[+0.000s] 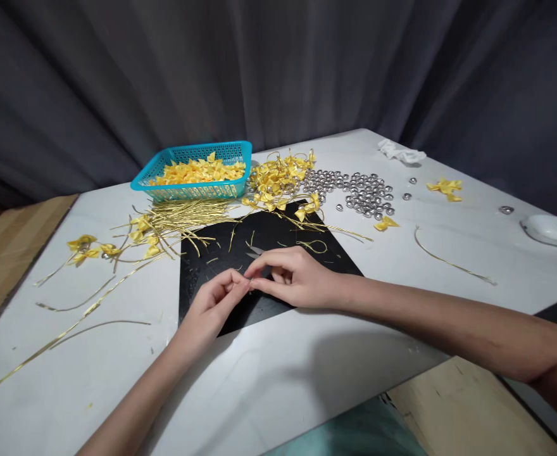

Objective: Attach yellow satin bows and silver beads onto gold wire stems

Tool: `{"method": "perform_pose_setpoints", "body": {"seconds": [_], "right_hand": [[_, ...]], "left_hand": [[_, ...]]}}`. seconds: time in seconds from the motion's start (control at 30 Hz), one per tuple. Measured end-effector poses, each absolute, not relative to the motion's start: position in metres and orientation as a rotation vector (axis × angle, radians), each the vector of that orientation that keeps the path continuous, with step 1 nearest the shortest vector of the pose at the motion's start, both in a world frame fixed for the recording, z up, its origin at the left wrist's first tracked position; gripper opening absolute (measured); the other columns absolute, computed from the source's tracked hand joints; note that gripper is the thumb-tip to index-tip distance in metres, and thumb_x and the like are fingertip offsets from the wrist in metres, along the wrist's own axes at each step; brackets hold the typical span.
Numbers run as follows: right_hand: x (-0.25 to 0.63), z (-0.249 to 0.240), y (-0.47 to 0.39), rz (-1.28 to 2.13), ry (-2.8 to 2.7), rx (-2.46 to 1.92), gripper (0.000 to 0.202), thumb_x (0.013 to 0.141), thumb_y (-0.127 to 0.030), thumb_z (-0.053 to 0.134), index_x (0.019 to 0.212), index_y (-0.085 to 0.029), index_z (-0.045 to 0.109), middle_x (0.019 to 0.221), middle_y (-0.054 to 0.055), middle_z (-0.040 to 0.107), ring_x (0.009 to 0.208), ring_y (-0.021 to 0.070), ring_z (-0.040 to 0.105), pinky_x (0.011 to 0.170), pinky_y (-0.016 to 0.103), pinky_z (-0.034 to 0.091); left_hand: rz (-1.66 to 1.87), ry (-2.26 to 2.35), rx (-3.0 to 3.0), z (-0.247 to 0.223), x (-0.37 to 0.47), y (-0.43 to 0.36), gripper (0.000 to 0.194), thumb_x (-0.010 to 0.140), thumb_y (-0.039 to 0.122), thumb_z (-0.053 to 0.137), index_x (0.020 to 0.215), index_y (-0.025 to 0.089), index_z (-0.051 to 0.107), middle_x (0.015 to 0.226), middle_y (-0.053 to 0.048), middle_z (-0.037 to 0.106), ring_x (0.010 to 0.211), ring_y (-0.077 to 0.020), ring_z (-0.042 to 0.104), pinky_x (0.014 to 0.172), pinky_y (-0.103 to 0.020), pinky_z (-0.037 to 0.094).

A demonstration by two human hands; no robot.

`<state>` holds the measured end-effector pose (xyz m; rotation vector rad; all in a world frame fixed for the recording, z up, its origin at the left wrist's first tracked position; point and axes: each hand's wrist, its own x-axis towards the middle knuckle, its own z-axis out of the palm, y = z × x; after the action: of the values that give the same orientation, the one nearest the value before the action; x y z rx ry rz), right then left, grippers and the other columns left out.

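Observation:
My left hand (216,296) and my right hand (292,277) meet fingertip to fingertip over a black mat (197,282). Both are closed in a pinch on something too small to make out. Just beyond my right hand, pointed metal blades (256,251), like those of scissors, show on the mat; the rest is hidden by the hand. A thin gold cord loop (317,246) and short cord scraps lie on the mat. Behind it rests a bundle of gold cords (188,216).
A blue basket (138,183) holds yellow ribbon bows (197,170). Beside it are a pile of corded bows (281,174) and many silver beads (368,193). Loose cords and bows lie at left. A white dish (551,229) and crumpled tissue (399,152) are at right.

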<state>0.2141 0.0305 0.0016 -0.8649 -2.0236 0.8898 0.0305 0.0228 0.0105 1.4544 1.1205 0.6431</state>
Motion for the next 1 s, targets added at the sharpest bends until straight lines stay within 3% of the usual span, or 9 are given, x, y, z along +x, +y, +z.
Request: {"method": "perform_pose_setpoints", "body": {"seconds": [0.1, 0.2, 0.33, 0.47, 0.67, 0.83, 1.0], "right_hand": [[0.211, 0.003, 0.031, 1.248, -1.824, -0.943, 0.014, 0.081, -0.026, 0.060, 0.079, -0.012, 0.058, 0.060, -0.006, 0.050, 0.040, 0.0016, 0.029, 0.038, 0.017, 0.022], [0.209, 0.005, 0.030, 1.390, -1.758, -0.993, 0.013, 0.083, -0.025, 0.057, 0.078, -0.014, 0.053, 0.062, -0.007, 0.047, 0.042, 0.0012, 0.029, 0.039, 0.016, 0.021], [0.208, 0.005, 0.030, 1.361, -1.754, -1.050, 0.010, 0.087, -0.023, 0.049, 0.081, -0.015, 0.050, 0.063, -0.006, 0.045, 0.045, 0.0024, 0.031, 0.040, 0.016, 0.022], [0.210, 0.003, 0.029, 1.367, -1.744, -0.975, 0.016, 0.081, -0.028, 0.059, 0.088, -0.014, 0.055, 0.058, -0.008, 0.042, 0.043, 0.0029, 0.030, 0.040, 0.017, 0.022], [0.208, 0.004, 0.027, 1.340, -1.660, -0.906, 0.018, 0.077, -0.030, 0.064, 0.074, -0.013, 0.059, 0.052, -0.007, 0.047, 0.043, 0.0031, 0.036, 0.040, 0.017, 0.026], [0.210, 0.008, 0.031, 1.345, -1.534, -0.997, 0.010, 0.083, -0.025, 0.054, 0.081, -0.016, 0.051, 0.050, -0.010, 0.042, 0.036, 0.0025, 0.036, 0.034, 0.015, 0.026], [0.221, 0.013, 0.046, 1.234, -1.287, -1.086, 0.009, 0.086, -0.024, 0.052, 0.081, -0.017, 0.047, 0.065, -0.007, 0.047, 0.033, 0.0007, 0.038, 0.031, 0.015, 0.031]], "left_hand": [[0.633, 1.104, 1.444, 0.011, 0.029, 0.023, 0.031, 0.079, 0.044, 0.056, 0.065, 0.017, 0.049, 0.055, 0.008, 0.028, 0.050, -0.0086, 0.018, 0.045, -0.024, 0.014], [0.639, 1.102, 1.404, 0.012, 0.028, 0.023, 0.031, 0.079, 0.045, 0.057, 0.067, 0.017, 0.052, 0.055, 0.008, 0.026, 0.049, -0.0084, 0.016, 0.044, -0.024, 0.012], [0.648, 1.112, 1.366, 0.012, 0.028, 0.024, 0.032, 0.077, 0.048, 0.058, 0.069, 0.017, 0.054, 0.055, 0.008, 0.024, 0.049, -0.0081, 0.014, 0.043, -0.024, 0.011], [0.644, 1.081, 1.352, 0.010, 0.027, 0.026, 0.034, 0.078, 0.048, 0.059, 0.066, 0.017, 0.051, 0.054, 0.008, 0.025, 0.049, -0.0078, 0.014, 0.044, -0.023, 0.011], [0.599, 1.040, 1.344, 0.010, 0.024, 0.027, 0.035, 0.077, 0.048, 0.060, 0.064, 0.017, 0.052, 0.052, 0.008, 0.027, 0.047, -0.0072, 0.015, 0.043, -0.022, 0.013], [0.673, 1.160, 1.420, 0.013, 0.026, 0.028, 0.031, 0.076, 0.047, 0.060, 0.071, 0.016, 0.061, 0.054, 0.006, 0.038, 0.047, -0.0070, 0.026, 0.043, -0.020, 0.020], [0.825, 1.376, 1.486, 0.014, 0.019, 0.036, 0.033, 0.072, 0.049, 0.063, 0.074, 0.017, 0.060, 0.063, 0.004, 0.050, 0.044, -0.0061, 0.037, 0.041, -0.019, 0.027]]}}
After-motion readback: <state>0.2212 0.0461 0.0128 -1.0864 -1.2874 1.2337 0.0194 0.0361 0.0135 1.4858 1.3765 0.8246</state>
